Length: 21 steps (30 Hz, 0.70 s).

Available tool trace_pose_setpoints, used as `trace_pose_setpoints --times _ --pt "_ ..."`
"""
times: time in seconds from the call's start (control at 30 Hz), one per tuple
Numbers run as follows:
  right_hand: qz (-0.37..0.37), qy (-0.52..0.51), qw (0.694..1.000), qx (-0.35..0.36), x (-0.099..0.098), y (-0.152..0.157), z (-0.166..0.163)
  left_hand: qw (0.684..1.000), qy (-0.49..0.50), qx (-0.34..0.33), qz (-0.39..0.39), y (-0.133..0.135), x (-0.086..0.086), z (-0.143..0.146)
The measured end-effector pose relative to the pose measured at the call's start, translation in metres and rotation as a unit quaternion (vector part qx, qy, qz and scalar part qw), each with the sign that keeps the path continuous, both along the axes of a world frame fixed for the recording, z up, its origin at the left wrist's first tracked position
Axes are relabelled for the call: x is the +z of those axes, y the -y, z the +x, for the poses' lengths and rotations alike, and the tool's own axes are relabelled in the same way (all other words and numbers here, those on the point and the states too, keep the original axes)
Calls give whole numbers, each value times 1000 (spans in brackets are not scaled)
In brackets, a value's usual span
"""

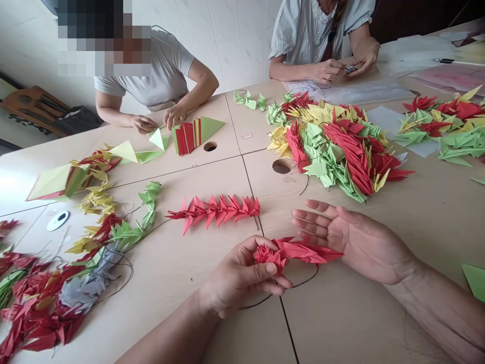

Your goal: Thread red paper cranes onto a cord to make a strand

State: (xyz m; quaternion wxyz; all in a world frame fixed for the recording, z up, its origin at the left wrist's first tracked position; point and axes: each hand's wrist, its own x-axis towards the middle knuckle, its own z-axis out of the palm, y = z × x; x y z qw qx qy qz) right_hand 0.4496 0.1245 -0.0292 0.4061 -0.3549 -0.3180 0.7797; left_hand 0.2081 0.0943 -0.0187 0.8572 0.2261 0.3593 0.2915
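L hand (242, 275) grips red bunch (291, 251) of folded paper cranes, thumb on top, fingers curled round it. Bunch is on the near side of the hole (281, 166), over the table (379, 323). R hand (352, 242) is flat open, palm up, fingers straight, w/ the bunch's tip at the palm edge. Dark cord (303, 280) loops out below bunch. Red strand (215, 210) lies near-left of hole. Mixed pile (333, 146) is right of hole. Two other ppl handle paper on the far side of hole.

table (212, 323) | red crane string (215, 209); mixed crane pile (333, 146); paper stack (189, 135)
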Motion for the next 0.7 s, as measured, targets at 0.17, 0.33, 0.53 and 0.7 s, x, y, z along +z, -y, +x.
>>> trace_pose_setpoints --times 0.17,0.33,0.53,0.7 --pt "3 -7 1000 4 -1 0 0 1000 8 6 15 1 3 2" --pt "-70 30 997 -22 -6 -3 -2 999 -9 3 40 0 3 4" --pt "-22 32 999 -2 -1 0 -3 999 -12 17 45 1 0 3" --pt "99 143 984 36 5 7 -5 999 -20 20 46 2 0 4"
